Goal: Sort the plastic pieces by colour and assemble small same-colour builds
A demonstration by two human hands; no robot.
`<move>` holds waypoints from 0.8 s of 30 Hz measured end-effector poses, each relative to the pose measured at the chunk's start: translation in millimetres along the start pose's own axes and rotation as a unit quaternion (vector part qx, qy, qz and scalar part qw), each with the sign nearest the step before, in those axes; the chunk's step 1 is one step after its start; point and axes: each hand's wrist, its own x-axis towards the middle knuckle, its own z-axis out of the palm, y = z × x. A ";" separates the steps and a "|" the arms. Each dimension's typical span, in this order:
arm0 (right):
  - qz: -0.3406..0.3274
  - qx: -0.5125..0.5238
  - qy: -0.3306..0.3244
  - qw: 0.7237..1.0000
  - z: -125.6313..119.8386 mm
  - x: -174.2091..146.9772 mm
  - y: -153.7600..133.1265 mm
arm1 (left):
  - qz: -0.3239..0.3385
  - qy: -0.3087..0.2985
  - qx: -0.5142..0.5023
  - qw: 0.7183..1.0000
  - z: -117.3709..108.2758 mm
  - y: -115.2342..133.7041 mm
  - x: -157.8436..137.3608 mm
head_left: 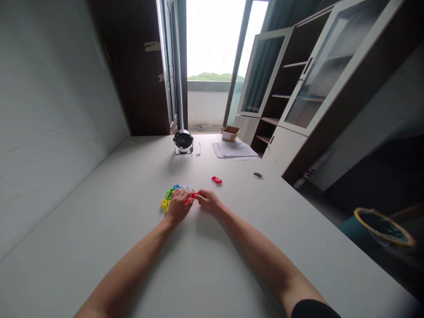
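A small heap of coloured plastic pieces [169, 196], yellow, green and blue, lies on the white table [99, 212]. My left hand [179, 206] rests over the right side of that heap. My right hand [208, 200] is just beside it, and both hands pinch a small red piece [191, 197] between their fingertips. Another red piece [217, 179] lies alone on the table a little farther away and to the right.
A small round fan [183, 142] stands at the far end of the table with a thin cable [198, 150] beside it. Sheets of paper [233, 150] and a small cardboard box [230, 133] lie nearby. A cable hole [258, 176] is near the right edge. Glass-door cabinets [298, 84] stand at right.
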 end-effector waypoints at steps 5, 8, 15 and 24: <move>0.000 0.002 -0.013 1.000 0.5 0.0 -1.7 | 0.000 -0.012 0.014 1.000 -2.1 3.2 -0.5; -0.001 0.017 -0.019 1.000 0.6 0.0 -0.5 | -0.009 -0.011 0.018 1.000 -1.7 2.6 -0.5; -0.032 0.082 -0.038 0.995 -1.5 -0.4 2.8 | -0.037 -0.004 0.031 0.999 -0.1 -1.2 -0.1; -0.027 0.077 -0.017 0.997 1.3 1.1 11.2 | -0.017 -0.027 0.018 0.999 1.5 -2.0 -0.2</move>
